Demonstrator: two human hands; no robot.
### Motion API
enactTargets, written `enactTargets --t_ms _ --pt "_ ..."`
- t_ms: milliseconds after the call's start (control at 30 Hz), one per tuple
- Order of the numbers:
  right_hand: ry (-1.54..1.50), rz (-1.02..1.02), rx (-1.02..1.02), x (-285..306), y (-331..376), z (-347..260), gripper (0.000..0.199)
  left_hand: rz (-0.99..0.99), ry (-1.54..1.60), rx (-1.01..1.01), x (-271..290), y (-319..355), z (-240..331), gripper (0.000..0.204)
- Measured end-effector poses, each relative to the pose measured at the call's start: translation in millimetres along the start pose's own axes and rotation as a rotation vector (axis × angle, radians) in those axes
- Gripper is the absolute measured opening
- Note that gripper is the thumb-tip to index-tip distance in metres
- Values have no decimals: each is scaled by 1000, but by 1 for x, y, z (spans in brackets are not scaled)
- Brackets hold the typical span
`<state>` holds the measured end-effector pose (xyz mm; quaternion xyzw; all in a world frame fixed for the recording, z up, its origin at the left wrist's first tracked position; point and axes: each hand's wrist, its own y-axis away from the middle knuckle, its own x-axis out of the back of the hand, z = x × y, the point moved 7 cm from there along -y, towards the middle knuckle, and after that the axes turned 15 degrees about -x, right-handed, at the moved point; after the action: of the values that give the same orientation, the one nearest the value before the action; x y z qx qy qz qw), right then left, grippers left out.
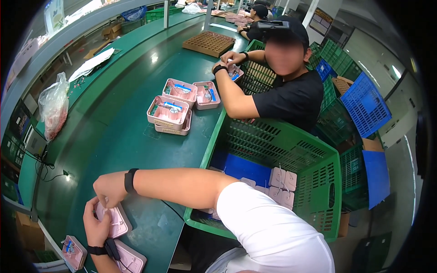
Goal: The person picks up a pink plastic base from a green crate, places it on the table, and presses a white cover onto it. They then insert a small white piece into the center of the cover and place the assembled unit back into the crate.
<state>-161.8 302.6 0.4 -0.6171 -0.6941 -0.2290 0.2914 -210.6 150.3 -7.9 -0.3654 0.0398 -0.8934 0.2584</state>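
On the green worktop at the lower left lies a pink plastic casing (119, 224) with a pale moulded top. My left hand (96, 227) curls round its left edge, thumb across the top. My right hand (110, 190) reaches over from the right, its fingers pinched together at the casing's far end. Whatever those fingertips hold is too small and hidden to make out. A second pink casing (132, 258) lies next to my left wrist. Left of that wrist sits an open pink casing (74, 252) with a blue part inside.
A green crate (330, 195) beside my right arm holds several pink casings (283, 179). Open pink casings (167, 111) with wires and blue parts stand further up the worktop (132, 145). Beyond the crate, a co-worker (291, 93) handles another casing. A brown compartment tray (208, 43) lies farther off.
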Motion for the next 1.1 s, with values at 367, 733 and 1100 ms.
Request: enactTargets --t_ms 367,733,1100 --pt "103 51 38 -11 3 -7 17 31 -64 -38 1 6 1 47" --pt "8 185 122 -9 4 -8 15 80 -65 27 5 6 -10 50" --pt "-27 151 198 -8 3 3 20 71 -19 79 -5 4 -8 51"
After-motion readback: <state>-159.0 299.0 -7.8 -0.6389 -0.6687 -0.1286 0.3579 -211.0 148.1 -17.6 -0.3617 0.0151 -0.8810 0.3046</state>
